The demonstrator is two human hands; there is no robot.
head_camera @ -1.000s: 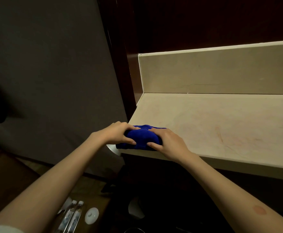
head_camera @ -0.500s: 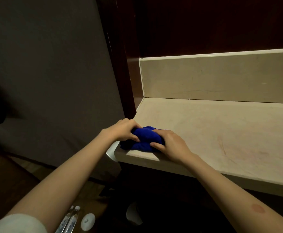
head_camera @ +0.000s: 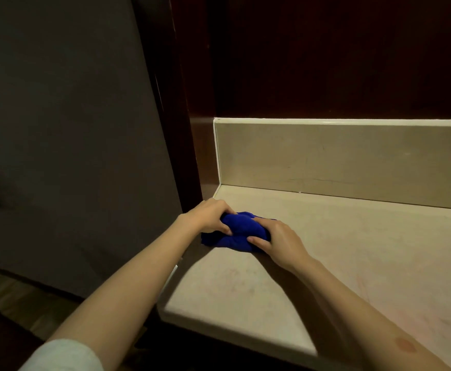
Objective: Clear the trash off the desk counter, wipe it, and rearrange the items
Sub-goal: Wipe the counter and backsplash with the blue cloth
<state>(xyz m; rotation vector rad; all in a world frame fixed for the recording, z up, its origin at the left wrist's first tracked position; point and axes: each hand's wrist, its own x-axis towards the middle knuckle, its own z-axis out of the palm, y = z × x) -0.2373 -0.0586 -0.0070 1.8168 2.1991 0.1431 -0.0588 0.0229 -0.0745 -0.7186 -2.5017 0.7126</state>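
Far left: dark grey wall panel (head_camera: pixel 66 129), then a dark wooden post (head_camera: pixel 181 116) against the table's left edge. White sleeve (head_camera: pixel 61 354) at the bottom corner, on the left forearm. Left hand (head_camera: pixel 208 216) curled over the left side of the bunched blue cloth (head_camera: pixel 239 231), thumb and fingers gripping it. Cloth pressed onto the beige table (head_camera: pixel 366 263) near its left edge, partway between front lip and back. Right hand (head_camera: pixel 275 241) clamped on the cloth's right side, thumb tucked low against the fabric. Behind, along the table's back edge, a beige upstand (head_camera: pixel 339 159) beneath dark wood panelling (head_camera: pixel 339 54). Faint reddish streaks on the surface to the right.
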